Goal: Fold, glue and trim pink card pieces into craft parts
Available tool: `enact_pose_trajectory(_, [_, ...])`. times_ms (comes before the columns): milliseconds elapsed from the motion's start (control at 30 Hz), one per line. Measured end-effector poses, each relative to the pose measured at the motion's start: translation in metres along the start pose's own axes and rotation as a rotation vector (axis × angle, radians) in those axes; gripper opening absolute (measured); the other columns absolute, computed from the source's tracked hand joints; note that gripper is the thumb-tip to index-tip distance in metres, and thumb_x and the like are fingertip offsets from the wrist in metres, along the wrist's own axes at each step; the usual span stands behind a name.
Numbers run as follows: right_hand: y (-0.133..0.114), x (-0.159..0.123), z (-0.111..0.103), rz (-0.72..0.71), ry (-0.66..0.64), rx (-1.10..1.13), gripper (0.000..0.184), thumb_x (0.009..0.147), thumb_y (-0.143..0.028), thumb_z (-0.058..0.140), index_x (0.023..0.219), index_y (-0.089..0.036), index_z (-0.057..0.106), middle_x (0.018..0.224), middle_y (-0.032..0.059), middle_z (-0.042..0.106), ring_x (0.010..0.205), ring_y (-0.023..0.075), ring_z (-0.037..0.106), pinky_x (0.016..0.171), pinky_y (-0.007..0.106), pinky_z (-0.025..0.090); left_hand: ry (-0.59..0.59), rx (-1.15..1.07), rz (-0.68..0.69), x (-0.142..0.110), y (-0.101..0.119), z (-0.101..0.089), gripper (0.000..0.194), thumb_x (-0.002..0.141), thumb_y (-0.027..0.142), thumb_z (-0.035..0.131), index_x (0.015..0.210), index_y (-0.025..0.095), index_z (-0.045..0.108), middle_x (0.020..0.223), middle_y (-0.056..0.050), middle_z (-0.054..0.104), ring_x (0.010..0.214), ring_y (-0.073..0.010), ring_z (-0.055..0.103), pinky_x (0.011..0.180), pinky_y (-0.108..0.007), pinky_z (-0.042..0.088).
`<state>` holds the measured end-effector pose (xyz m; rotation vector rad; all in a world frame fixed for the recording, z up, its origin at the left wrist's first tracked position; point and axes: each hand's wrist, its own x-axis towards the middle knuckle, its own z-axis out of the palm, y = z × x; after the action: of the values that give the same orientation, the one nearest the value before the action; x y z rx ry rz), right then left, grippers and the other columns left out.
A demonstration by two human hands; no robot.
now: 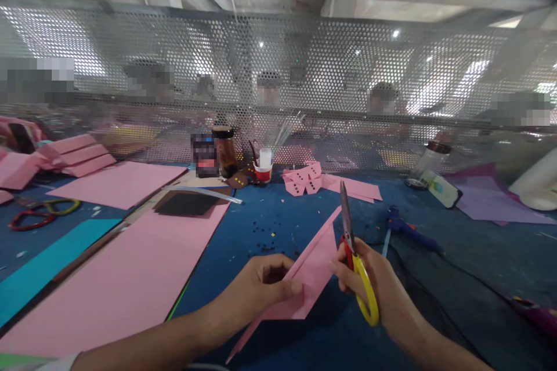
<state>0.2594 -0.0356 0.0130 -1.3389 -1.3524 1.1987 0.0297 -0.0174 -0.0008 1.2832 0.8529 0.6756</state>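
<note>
My left hand (265, 287) pinches a folded piece of pink paper (313, 278), thumb on the near face and fingers behind. The paper is tilted above the blue tabletop, with a narrow folded strip along its upper edge. In my right hand (369, 275) is a pair of scissors (347, 217) with red and yellow handles. Its blades point up and look closed, just to the right of the paper's top corner. The right fingertips come close to the paper's right edge; whether they touch it I cannot tell.
Large pink sheets (148, 249) and a turquoise strip (56, 261) cover the left. Another pair of scissors (43, 211) lies there. Small dotted pink cutouts (303, 178) rest behind my hands. A blue glue gun (409, 229) with a cord is at right. A perforated metal screen (278, 58) closes the back.
</note>
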Motion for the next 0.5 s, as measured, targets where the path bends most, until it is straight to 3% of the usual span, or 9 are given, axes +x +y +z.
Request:
enact_pose_trajectory(233, [0.009,-0.001,0.000,-0.024,-0.014,0.028,0.041,0.072,-0.048,0.083,0.084,-0.023,0.054,0.072,-0.0042,0.056,0.058,0.0133,0.057,0.059,0.027,0.050,0.138,0.090,-0.044,0.002,0.000,-0.001,0.039,0.070,0.052,0.080,0.070,0.016,0.066,0.064,0.003,0.057,0.060,-0.0110,0.044,0.056,-0.023,0.030])
enact_pose_trajectory(500, [0.008,-0.001,0.009,-0.006,-0.015,0.015,0.038,0.073,-0.044,0.083,0.083,-0.023,0.052,0.070,-0.0051,0.055,0.057,0.0128,0.056,0.057,0.027,0.047,0.006,0.097,-0.039,0.003,-0.004,-0.001,0.038,0.067,0.047,0.084,0.079,0.015,0.067,0.069,0.004,0.058,0.062,-0.0113,0.047,0.056,-0.022,0.031])
